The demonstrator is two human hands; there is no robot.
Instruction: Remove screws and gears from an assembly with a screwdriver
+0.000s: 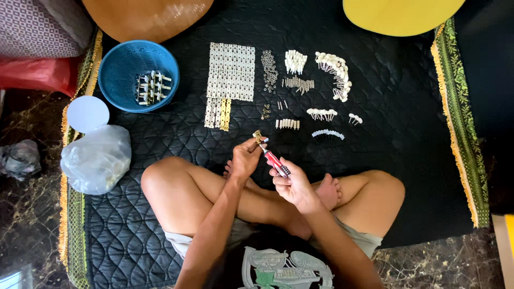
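Left hand (pixel 245 159) pinches a small brass part (pixel 258 136) steady while right hand (pixel 292 184) grips the red screwdriver (pixel 274 160), tip probably seated in it.

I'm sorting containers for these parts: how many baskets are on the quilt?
1: a blue basket at the quilt's far left corner, with small white parts inside. None other shows; the edges are cropped.

I see a black quilted mat (pixel 407 134) with green-gold fringe, blue basket (pixel 120 69), red-handled screwdriver (pixel 276 162), cream-white parts (pixel 231 72), yellow disc (pixel 401 15).
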